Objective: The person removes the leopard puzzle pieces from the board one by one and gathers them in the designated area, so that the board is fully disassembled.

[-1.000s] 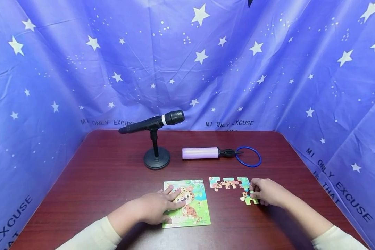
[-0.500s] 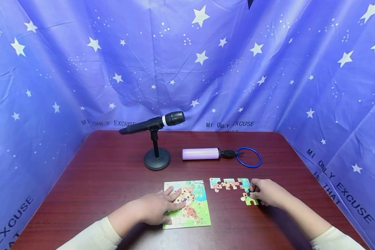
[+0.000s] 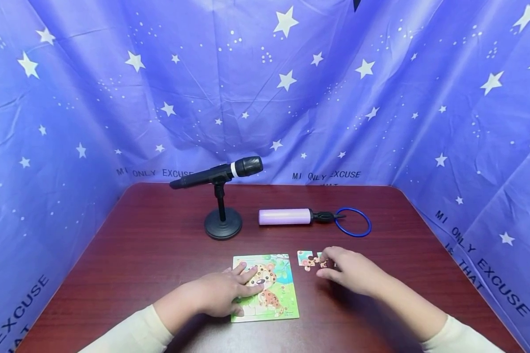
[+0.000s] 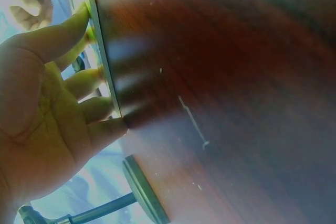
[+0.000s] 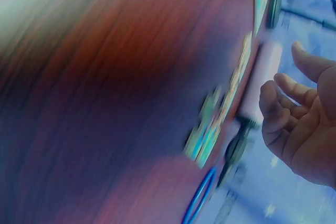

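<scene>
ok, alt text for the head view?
A person's left hand rests on a leopard puzzle; the right hand hovers over puzzle pieces. Behind them on the red table: a microphone on a stand, purple pump, blue ring.

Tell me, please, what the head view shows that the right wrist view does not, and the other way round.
Only the head view shows the left hand, spread over the printed face of the leopard puzzle.

Only the right wrist view shows the palm side of the right hand and the right-hand part of the puzzle pieces, which that hand covers in the head view.

Both show the lilac pump, blue ring, microphone stand, table and starry cloth.
</scene>
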A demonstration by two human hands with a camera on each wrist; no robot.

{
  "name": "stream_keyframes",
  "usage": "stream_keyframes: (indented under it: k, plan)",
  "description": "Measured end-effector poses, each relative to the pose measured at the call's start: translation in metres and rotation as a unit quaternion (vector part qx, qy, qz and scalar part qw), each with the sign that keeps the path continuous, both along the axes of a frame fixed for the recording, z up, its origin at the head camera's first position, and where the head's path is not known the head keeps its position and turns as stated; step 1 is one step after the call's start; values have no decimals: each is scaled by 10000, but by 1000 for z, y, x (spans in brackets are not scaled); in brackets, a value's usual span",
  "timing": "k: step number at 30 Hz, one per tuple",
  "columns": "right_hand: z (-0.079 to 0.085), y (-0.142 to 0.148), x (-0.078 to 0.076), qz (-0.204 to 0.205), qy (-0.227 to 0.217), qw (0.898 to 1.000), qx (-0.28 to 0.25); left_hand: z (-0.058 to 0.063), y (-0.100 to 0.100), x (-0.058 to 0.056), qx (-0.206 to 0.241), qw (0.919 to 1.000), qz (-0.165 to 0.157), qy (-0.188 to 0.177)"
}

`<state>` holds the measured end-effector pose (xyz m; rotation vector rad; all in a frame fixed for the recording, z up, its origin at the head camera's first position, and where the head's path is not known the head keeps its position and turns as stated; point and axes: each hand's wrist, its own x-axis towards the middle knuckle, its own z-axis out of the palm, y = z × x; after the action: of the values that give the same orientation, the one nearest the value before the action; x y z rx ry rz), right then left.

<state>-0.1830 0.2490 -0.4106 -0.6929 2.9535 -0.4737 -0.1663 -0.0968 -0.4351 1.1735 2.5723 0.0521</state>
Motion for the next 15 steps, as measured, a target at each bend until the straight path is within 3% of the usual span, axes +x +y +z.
stream_keyframes:
  k: [4,11,15]
  plan:
    - [-3,-27,7,439,-160,9988,-128,0,1,0,-4,10000,14,11]
    - [-10,-74,12,801,-1444,9826,-854,0,-1,0,-32,10000,10,3]
    - [-18,-94,12,727,-1404,9865,-422,0,-1,-1,-13,10000,-42,62]
